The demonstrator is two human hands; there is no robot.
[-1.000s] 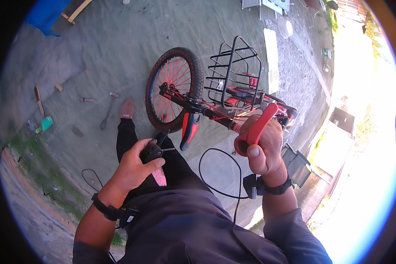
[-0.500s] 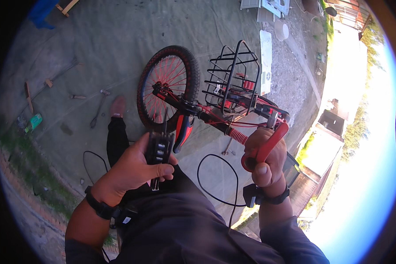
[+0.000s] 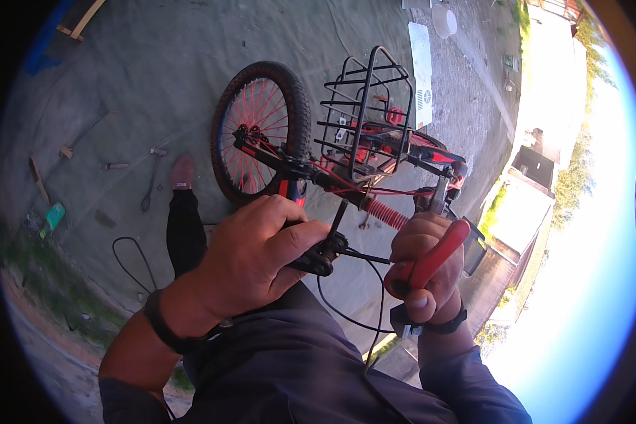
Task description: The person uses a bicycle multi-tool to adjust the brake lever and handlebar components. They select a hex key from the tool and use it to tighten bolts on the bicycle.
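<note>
Gripping hard in the head view, the left hand is wrapping its fingers around a small black brake part, and that part is sitting just in front of the person's chest, on the near side of the red bicycle. A thin black cable is running out of the part toward the right hand. That right hand is closing its fingers tight around the red handles of a pair of pliers; the tool's metal head is poking up past the knuckles, right beside the bicycle's red coiled spring, and whether it is biting on anything I cannot tell. Both hands are working close together, just this side of the bicycle frame.

The bicycle itself is lying across the concrete floor, its red-spoked wheel pointing away from the person and its black wire basket standing just right of that wheel. Left of the wheel, a hammer is lying on the floor near the person's brown shoe. A loose black cable loop is trailing on the floor below the shoe.
</note>
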